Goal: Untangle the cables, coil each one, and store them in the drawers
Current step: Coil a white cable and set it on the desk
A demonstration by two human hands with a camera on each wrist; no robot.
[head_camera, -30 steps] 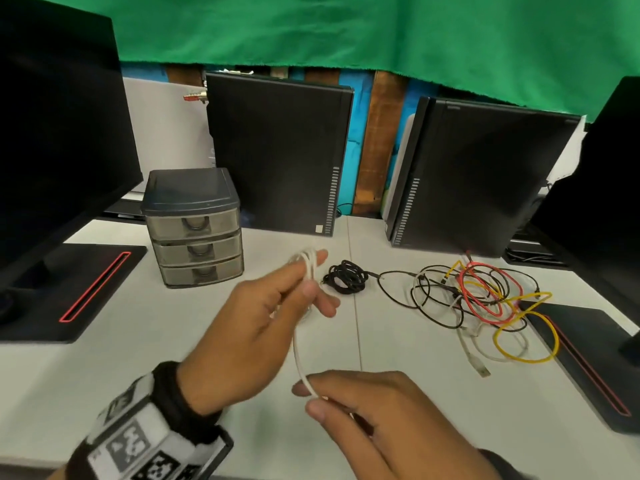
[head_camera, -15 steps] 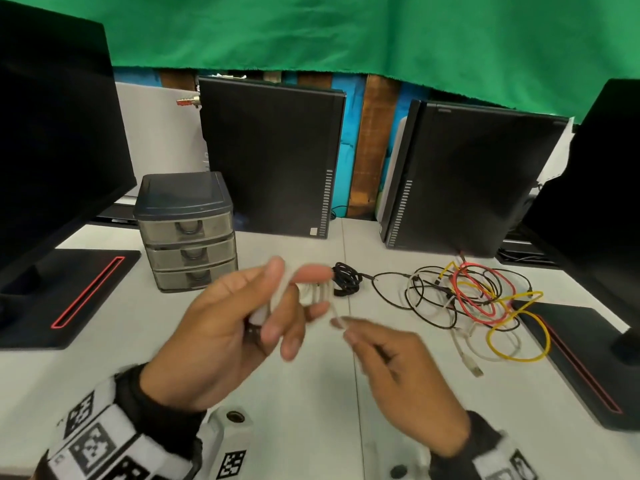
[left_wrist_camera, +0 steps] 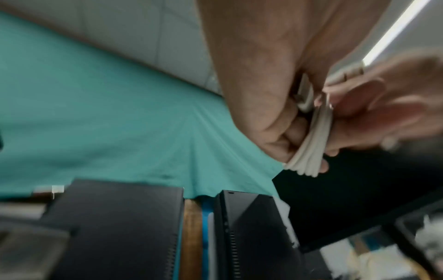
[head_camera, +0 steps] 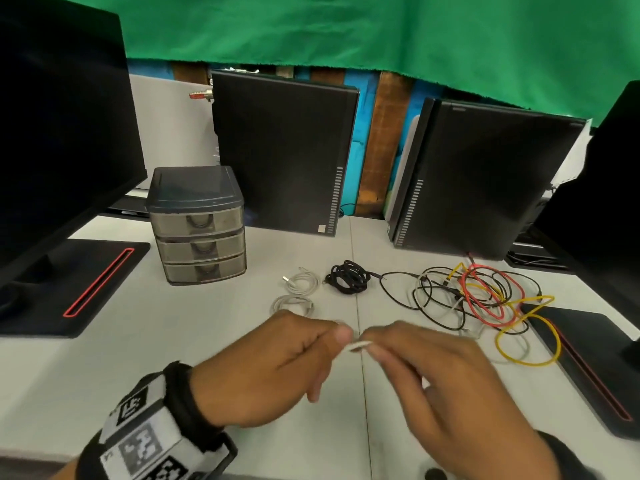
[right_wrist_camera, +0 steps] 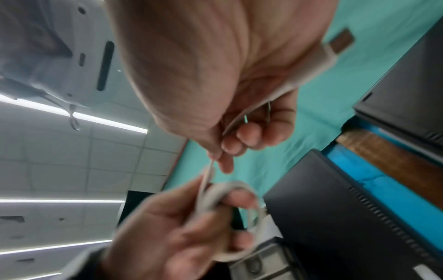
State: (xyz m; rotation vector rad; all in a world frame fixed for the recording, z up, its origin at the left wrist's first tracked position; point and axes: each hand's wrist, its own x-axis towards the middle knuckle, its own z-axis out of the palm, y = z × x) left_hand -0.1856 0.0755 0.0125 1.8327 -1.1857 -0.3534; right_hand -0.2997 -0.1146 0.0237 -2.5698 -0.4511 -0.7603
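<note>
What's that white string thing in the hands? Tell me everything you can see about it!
It is a thin white cable, smooth and rubbery-looking, wound into a small bundle of several loops. The left hand grips the loops between its fingers, above the grey table. The right hand pinches the loose tail close to the bundle, and a white plug with a metal tip pokes out past that hand. Only a short white bit shows between the hands from above.

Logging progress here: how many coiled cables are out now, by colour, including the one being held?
White coils on the table: 2
Black coil on the table: 1
White coil between left hand and right hand: 1
Total: 4
</note>
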